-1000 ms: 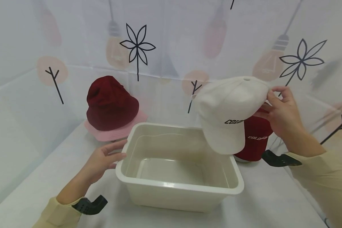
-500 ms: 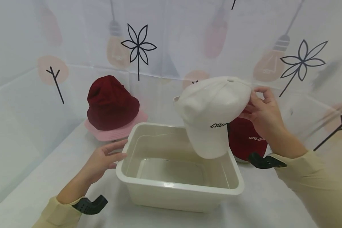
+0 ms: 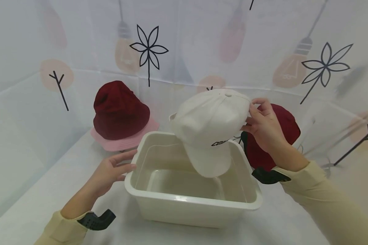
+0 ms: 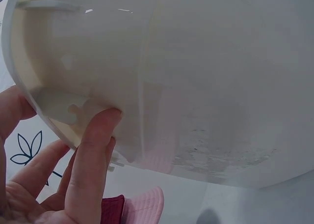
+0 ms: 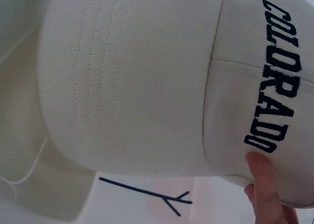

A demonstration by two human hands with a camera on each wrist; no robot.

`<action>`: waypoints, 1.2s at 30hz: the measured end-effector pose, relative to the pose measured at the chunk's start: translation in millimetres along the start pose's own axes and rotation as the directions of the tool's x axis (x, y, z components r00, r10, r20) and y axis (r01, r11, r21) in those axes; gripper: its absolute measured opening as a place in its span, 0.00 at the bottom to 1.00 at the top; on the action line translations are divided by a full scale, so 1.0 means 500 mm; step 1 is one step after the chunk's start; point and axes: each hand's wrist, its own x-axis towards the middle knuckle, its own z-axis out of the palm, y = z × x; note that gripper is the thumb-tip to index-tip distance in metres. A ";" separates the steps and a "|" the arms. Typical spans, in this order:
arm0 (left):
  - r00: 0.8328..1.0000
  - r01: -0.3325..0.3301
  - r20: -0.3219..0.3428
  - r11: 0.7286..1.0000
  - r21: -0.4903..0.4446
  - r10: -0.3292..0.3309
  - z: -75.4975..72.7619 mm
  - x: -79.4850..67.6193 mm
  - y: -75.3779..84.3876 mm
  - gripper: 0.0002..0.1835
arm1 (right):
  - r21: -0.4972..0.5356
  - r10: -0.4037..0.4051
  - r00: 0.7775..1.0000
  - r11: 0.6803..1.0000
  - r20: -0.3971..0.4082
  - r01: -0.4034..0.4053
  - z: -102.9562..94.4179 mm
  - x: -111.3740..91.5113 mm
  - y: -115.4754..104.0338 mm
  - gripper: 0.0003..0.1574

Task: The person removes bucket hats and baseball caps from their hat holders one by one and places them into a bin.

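A white baseball cap (image 3: 211,126) with dark COLORADO lettering hangs tilted, its brim low within the opening of a cream plastic tub (image 3: 193,200). My right hand (image 3: 265,127) pinches the cap's right edge; in the right wrist view, a fingertip (image 5: 260,172) lies just below the lettering. At the tub's left rim is my left hand (image 3: 110,173), holding on with digits above and below the rim. The left wrist view has its fingers (image 4: 91,155) against the tub's outer wall. The inside of the cap is hidden.
Behind the tub at left, a dark red bucket hat (image 3: 119,112) rests on a pink hat (image 3: 116,144). Behind my right hand sits a dark red cap (image 3: 286,124), partly covered. A patterned curtain (image 3: 178,41) hangs behind the white table (image 3: 79,160).
My right hand has carried the white cap left and slightly down, over the tub. More of the red cap's crown now shows behind that hand. The left hand stays at the rim.
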 end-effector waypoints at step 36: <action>1.000 0.002 -0.001 1.000 0.005 -0.002 0.001 -0.001 0.004 0.32 | -0.336 0.225 0.897 0.937 0.380 -0.093 0.042 0.084 0.109 0.04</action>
